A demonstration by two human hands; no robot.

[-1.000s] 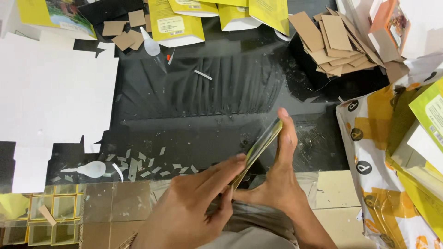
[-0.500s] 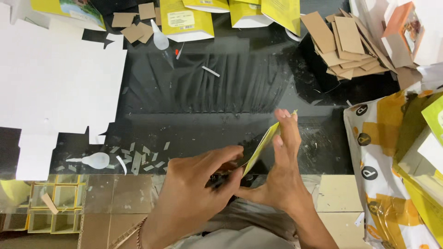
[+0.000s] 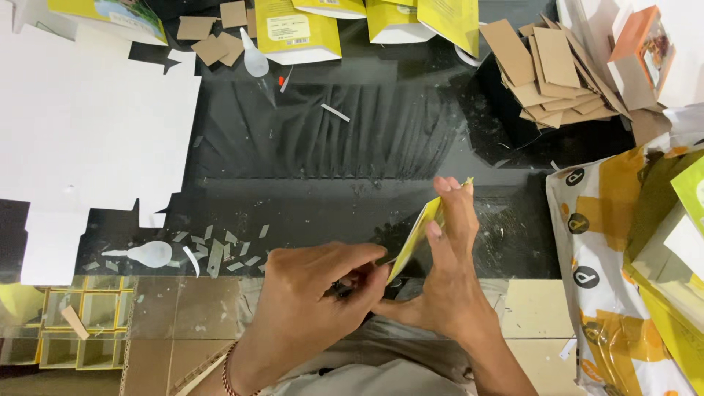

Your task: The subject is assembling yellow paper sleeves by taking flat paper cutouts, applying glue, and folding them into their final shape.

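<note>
Yellow flat card packet stands on edge over the black table — my right hand clamped along its far face, left hand pinching the lower corner. Light, thin, bendable, I'd judge — best held by the edges.

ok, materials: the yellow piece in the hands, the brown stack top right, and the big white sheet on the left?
Yellow piece: thin printed card, probably coated; it stands stiff on edge between the right hand and left hand. Brown stack: plain uncoated cardboard, matte, cut into flat rectangles. White sheet: die-cut paperboard, matte, with notched tabs. The work surface looks like glossy black plastic film, wrinkled.
</note>
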